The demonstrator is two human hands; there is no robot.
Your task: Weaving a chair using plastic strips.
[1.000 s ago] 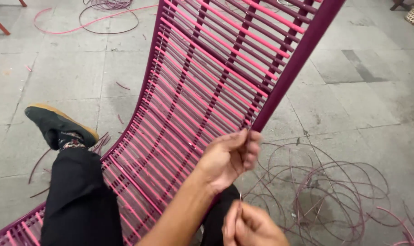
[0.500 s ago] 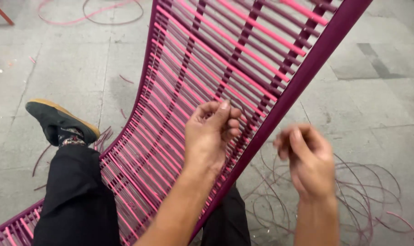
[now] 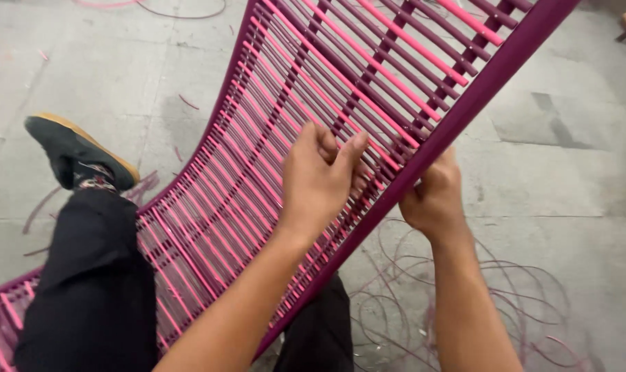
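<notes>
Cords (image 3: 368, 89) of pink and purple run just beyond my left hand (image 3: 320, 179), its fingers curled narrow onto them. My right hand (image 3: 433, 196) has come up from the loose cord (image 3: 458, 303) on the floor and now grips the purple frame rail (image 3: 465, 110), steadying the weave.

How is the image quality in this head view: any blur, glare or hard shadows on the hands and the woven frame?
Head view: light is even and soft, with no glare and only faint shadows on the grey floor. The left hand and right hand look sharp, as do the pink and purple cords near them. The purple frame rail bows slightly toward the top edge, which suggests wide-lens distortion.
</notes>
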